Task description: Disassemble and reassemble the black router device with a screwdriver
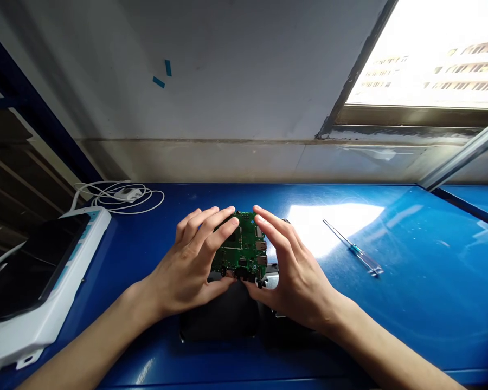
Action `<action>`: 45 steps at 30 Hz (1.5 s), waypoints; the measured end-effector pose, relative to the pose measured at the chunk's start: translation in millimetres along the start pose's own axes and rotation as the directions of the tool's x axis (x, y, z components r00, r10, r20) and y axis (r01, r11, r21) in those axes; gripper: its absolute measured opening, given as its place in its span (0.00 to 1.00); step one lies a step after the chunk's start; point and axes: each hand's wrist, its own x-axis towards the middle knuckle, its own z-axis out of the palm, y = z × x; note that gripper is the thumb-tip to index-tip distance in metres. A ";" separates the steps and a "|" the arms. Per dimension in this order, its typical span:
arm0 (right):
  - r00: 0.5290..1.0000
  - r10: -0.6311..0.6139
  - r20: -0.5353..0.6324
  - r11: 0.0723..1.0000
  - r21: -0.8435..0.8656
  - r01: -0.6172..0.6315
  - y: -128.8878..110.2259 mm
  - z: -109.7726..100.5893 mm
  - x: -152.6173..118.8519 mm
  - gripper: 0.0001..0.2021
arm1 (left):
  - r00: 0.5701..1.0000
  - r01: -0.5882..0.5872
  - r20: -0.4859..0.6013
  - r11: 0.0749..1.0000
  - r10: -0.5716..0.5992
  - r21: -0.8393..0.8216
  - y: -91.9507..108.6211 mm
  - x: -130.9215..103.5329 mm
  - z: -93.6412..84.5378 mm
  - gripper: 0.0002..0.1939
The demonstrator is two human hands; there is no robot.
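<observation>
A green circuit board (247, 238) with metal USB-type ports along its right side is held up between both hands. My left hand (195, 254) grips its left side, thumb at the near edge and fingers over the far part. On the opposite side, my right hand (290, 265) holds it the same way, fingertips at the far right corner. Below the board lies a black flat case part (223, 319), partly covered by the hands. A silvery metal piece (271, 280) shows beside it, mostly hidden behind my right hand.
A screwdriver (355, 252) with a clear handle lies on the blue table (423, 292) to the right. At the left stands a white device with a dark screen (36, 260), with a coiled white cable (156, 203) behind it. A wall and window (423, 76) bound the back.
</observation>
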 end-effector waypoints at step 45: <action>0.970 0.047 0.238 0.954 0.276 -0.114 6.0 -5.2 -4.4 0.63 | 0.992 0.129 0.087 0.746 -0.095 -0.654 7.7 -0.4 -11.0 0.66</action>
